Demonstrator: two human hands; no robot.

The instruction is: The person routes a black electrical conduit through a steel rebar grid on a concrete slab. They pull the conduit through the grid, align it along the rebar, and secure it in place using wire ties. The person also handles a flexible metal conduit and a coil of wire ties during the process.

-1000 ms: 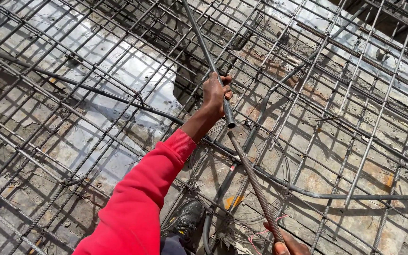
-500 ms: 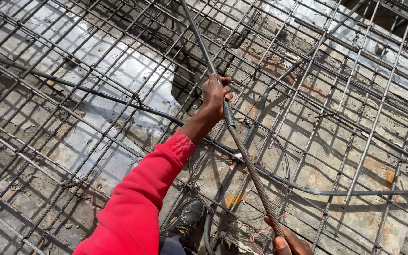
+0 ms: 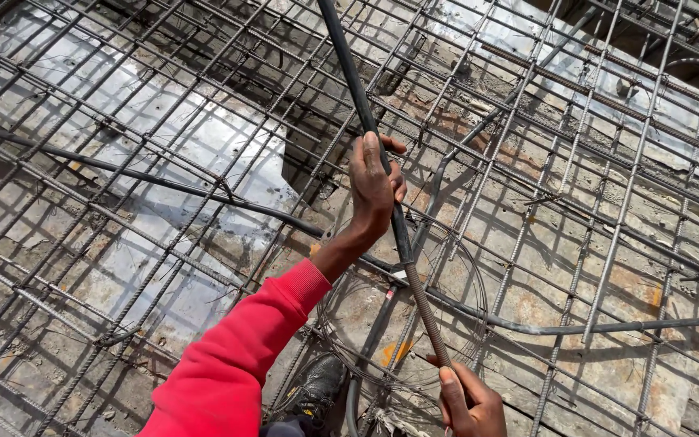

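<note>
My left hand [image 3: 374, 186], at the end of a red sleeve, grips a long dark pipe [image 3: 348, 65] that rises steeply toward the top of the view. A ribbed rebar rod [image 3: 426, 311] comes out of the pipe's lower end. My right hand [image 3: 471, 400] at the bottom edge holds the lower part of that rod. Both hands are over a grid of tied rebar [image 3: 576, 186] laid above a rusty, pale formwork deck.
A coil of thin tie wire [image 3: 349, 324] lies under the hands. A dark conduit [image 3: 163, 182] runs across the mesh from the left and continues right. A dark boot [image 3: 321, 388] stands on the mesh below. A dark rectangular recess [image 3: 301, 166] sits behind the left hand.
The pipe has slid upward with my left hand, baring more of the ribbed rod below it. My right hand has come further into view at the bottom.
</note>
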